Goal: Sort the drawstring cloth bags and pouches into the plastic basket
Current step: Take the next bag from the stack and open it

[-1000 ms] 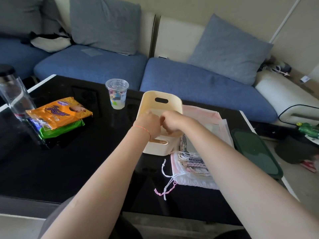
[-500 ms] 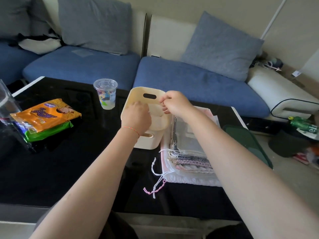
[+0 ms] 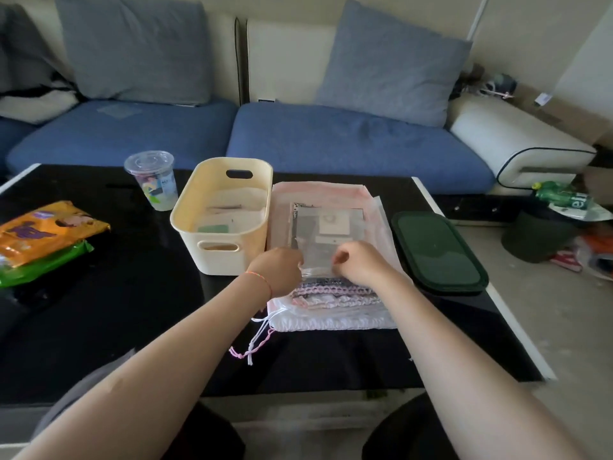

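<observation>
Now both hands are working at the stack of pouches (image 3: 331, 260), which is lying just right of the cream plastic basket (image 3: 221, 224), having come away from the basket interior where they were a second ago. This is indicating that one item is deposited and the next pickup is beginning. The left hand (image 3: 282, 272) and the right hand (image 3: 360, 265) are curling their fingers closed at the near edge of the top translucent pouch (image 3: 326, 240), apparently pinching it; the fingertips themselves are hidden.

Glossy black table (image 3: 99, 327), matt plastic basket (image 3: 185, 224), sheer cloth pouches (image 3: 331, 313)
</observation>
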Available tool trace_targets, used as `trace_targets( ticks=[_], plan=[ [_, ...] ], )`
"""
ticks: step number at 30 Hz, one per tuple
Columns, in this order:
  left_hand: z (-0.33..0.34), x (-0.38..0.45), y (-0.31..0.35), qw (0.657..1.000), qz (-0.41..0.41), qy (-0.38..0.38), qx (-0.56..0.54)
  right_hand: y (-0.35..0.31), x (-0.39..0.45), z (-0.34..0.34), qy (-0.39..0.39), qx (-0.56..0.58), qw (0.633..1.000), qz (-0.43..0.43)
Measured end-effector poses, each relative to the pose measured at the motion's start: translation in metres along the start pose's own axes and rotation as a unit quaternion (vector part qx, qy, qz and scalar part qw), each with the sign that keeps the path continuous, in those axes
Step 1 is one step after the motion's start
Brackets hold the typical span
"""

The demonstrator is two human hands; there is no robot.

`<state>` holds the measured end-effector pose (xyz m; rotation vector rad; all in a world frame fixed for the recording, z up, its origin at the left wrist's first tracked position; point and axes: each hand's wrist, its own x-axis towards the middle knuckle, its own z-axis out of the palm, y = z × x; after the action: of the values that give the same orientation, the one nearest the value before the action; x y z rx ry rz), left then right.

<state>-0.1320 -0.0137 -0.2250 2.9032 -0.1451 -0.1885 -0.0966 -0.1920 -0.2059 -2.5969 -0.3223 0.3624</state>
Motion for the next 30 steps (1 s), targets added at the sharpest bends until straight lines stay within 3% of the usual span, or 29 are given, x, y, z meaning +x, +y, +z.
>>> trace_targets(
  ticks=[2, 5, 8, 10, 13, 18, 22, 25, 30],
  plan=[
    [0.005, 0.0, -0.004, 1.0, -0.026, 0.013, -0.004, 0.008, 0.002, 0.007, 0.008, -0.006, 1.0, -0.017],
    [0.006, 0.0, -0.005, 0.989, -0.087, 0.06, -0.106, 0.014, 0.004, 0.013, 0.027, -0.023, 0.999, -0.018],
    [0.008, 0.004, -0.002, 0.987, -0.111, 0.014, -0.114, 0.017, 0.007, 0.017, 0.035, -0.051, 0.998, -0.015],
    [0.007, 0.006, 0.003, 0.988, -0.114, -0.012, -0.102, 0.017, 0.009, 0.02, -0.005, -0.088, 0.996, -0.028],
    [0.003, 0.011, 0.006, 0.988, -0.107, 0.0, -0.11, 0.015, 0.01, 0.027, -0.023, -0.154, 0.987, -0.042],
    [-0.005, 0.005, 0.01, 0.982, -0.109, 0.04, -0.148, 0.012, 0.007, 0.024, 0.062, -0.193, 0.977, -0.072],
    [-0.009, 0.006, 0.01, 0.971, -0.108, 0.077, -0.198, 0.02, 0.01, 0.01, 0.154, -0.159, 0.971, -0.094],
    [-0.008, 0.009, 0.008, 0.953, -0.101, 0.089, -0.271, 0.029, 0.01, 0.002, 0.175, -0.143, 0.972, -0.065],
    [-0.003, 0.007, 0.005, 0.944, -0.101, 0.116, -0.292, 0.04, 0.009, -0.002, 0.214, -0.095, 0.972, 0.007]
  ],
)
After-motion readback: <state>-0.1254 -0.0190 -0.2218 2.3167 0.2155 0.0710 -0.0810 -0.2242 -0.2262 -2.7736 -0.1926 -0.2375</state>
